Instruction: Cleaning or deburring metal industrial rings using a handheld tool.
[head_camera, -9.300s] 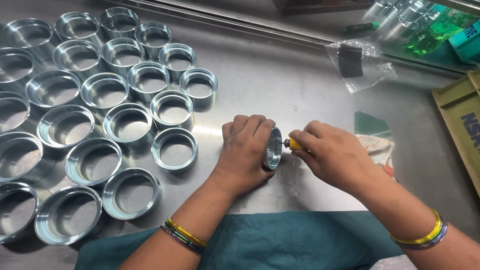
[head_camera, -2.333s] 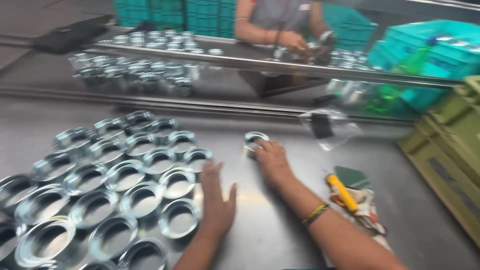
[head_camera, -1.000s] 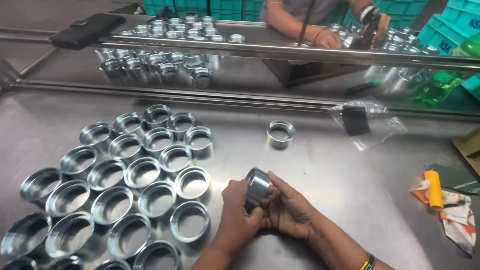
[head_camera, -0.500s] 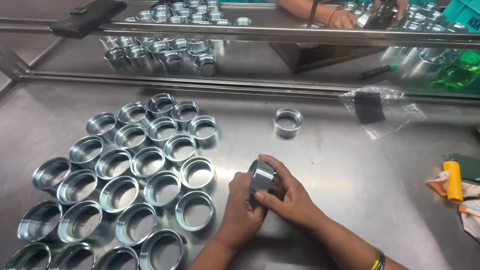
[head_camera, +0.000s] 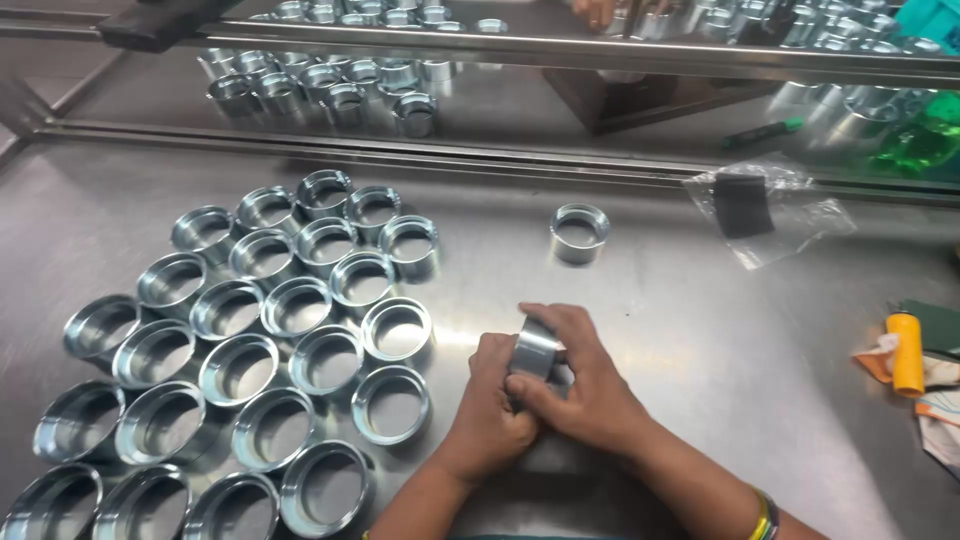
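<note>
Both hands clasp one ring (head_camera: 535, 348) on edge just above the desk (head_camera: 650, 300): left hand (head_camera: 492, 405) at its 7 o'clock, right hand (head_camera: 585, 385) wrapping from 4 o'clock, fingers curled closed.

metal rings (head_camera: 300, 306) glossy, smooth; table (head_camera: 700, 330) brushed steel, dull sheen; bag (head_camera: 770, 210) clear crinkled plastic.

A metalworking workshop or factory bench. The steel worktable (head_camera: 700, 330) carries rows of identical machined metal rings (head_camera: 260, 330) laid out left of the hands, with one ring (head_camera: 579, 232) apart beyond them. More ring batches (head_camera: 340, 80) crowd the far side past a steel rail (head_camera: 500, 50). Green plastic crates (head_camera: 935, 25) stand far right.
</note>
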